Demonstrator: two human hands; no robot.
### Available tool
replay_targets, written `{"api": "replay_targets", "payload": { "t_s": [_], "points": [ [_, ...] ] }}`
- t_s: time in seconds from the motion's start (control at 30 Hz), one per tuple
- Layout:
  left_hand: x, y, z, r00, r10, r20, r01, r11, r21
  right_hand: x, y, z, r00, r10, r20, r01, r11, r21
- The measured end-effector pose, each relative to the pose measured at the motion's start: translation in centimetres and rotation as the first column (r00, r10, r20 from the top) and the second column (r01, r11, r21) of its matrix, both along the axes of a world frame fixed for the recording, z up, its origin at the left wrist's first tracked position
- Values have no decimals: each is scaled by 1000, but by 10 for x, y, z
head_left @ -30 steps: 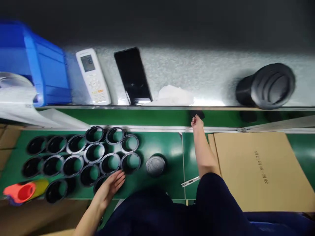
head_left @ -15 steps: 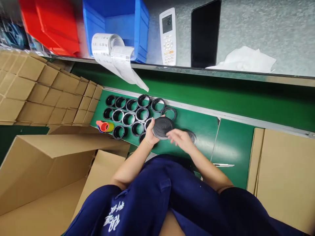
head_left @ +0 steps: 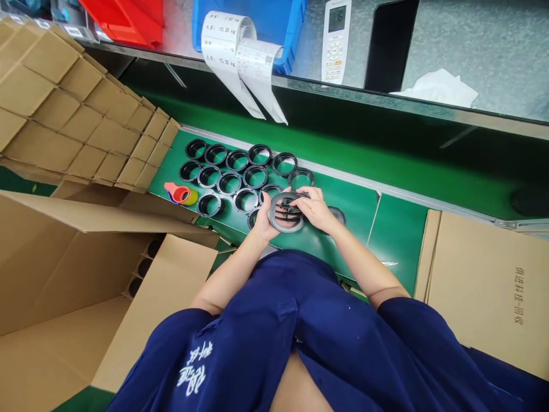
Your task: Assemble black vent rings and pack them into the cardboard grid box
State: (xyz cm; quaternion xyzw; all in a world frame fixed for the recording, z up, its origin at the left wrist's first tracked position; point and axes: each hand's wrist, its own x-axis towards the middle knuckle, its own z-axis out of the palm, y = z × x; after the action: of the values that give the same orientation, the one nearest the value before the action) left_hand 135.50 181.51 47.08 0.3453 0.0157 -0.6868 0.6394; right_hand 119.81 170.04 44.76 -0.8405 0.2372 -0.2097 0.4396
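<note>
**Head view: grille held between both hands**

I locate the grille [head_left: 286, 219] above the near edge of the bench [head_left: 355, 200], just nearer the body than the rings [head_left: 219, 184]. Both hands are at the part; neither is clearly nearer. It is round, so no long axis applies; its bars run roughly from left to right.

Left hand [head_left: 266, 228]: holds the grille from its left side, thumb at the rim, fingers spread behind and visible through the gaps.

Right hand [head_left: 318, 210]: fingers bent, tips at the upper-right side. I cannot tell whether they pinch or only touch.

A disc [head_left: 338, 215] lies on the bench, partly hidden by the right wrist.
</note>
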Motion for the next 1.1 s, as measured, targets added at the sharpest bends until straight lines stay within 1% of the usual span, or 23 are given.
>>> {"api": "replay_targets", "payload": {
  "t_s": [0.03,0.1,0.17,0.2,0.27,0.43,0.47,0.53,0.6,0.63,0.67,0.7,0.73,0.77,0.8,0.87,0.9,0.93,0.97,1.0,1.03,1.07,1.1],
  "points": [
    [1,3,0,1000,3,-11,-3,1000,-14,2,2,2,1000,-10,22,9,999,48],
    [3,8,-2,999,8,-39,-10,999,-42,5,7,4,993,-68,94,49,981,189],
    [5,13,-5,998,11,-67,-16,998,-63,8,12,4,976,-142,164,80,939,335],
    [6,15,-6,997,9,-76,-15,997,-70,8,15,4,968,-169,183,88,919,385],
    [8,19,-10,996,6,-84,-12,997,-80,9,19,3,966,-186,180,93,898,430],
    [12,25,-15,996,-3,-89,-6,996,-95,11,30,2,969,-198,151,104,874,475],
    [13,25,-15,995,-5,-97,-3,996,-88,11,33,1,972,-189,141,107,887,450],
    [15,26,-16,994,10,-107,-17,998,-60,12,44,0,988,-119,95,83,943,322],
    [16,29,-20,994,56,-93,-56,998,-2,12,59,-4,1000,20,15,-22,991,131],
    [15,31,-24,994,77,-78,-74,997,39,12,67,-8,995,92,-44,-90,995,35],
    [14,34,-28,994,87,-60,-81,993,82,12,75,-12,984,143,-109,-148,988,-42],
    [12,38,-32,996,80,-46,-74,990,124,13,81,-17,969,171,-176,-190,977,-95],
    [10,41,-37,997,58,-42,-51,986,158,14,87,-23,950,189,-249,-226,966,-130],
    [8,45,-42,999,29,-45,-20,983,181,16,90,-28,930,201,-308,-252,959,-134],
    [7,48,-47,999,4,-51,5,982,190,19,92,-34,914,219,-342,-269,957,-107],
    [6,52,-54,998,-14,-55,25,980,198,26,87,-45,899,260,-353,-297,953,-54],
    [8,54,-57,999,-12,-49,22,977,212,32,81,-50,905,244,-349,-280,959,-55],
    [11,55,-58,1000,-4,-31,11,971,239,37,73,-55,920,179,-348,-220,972,-81],
    [15,56,-59,1000,3,-2,-3,961,275,43,64,-61,933,70,-354,-122,984,-127],
    [20,57,-59,999,6,32,-15,951,310,49,53,-67,928,-60,-367,-8,983,-181],
    [25,59,-60,998,5,66,-26,941,337,53,44,-74,904,-180,-389,92,968,-235],
    [30,61,-60,996,5,92,-37,934,354,56,36,-81,870,-265,-416,154,947,-282],
    [35,64,-60,994,11,111,-50,931,361,57,30,-89,840,-304,-449,169,934,-315]
  ]
}}
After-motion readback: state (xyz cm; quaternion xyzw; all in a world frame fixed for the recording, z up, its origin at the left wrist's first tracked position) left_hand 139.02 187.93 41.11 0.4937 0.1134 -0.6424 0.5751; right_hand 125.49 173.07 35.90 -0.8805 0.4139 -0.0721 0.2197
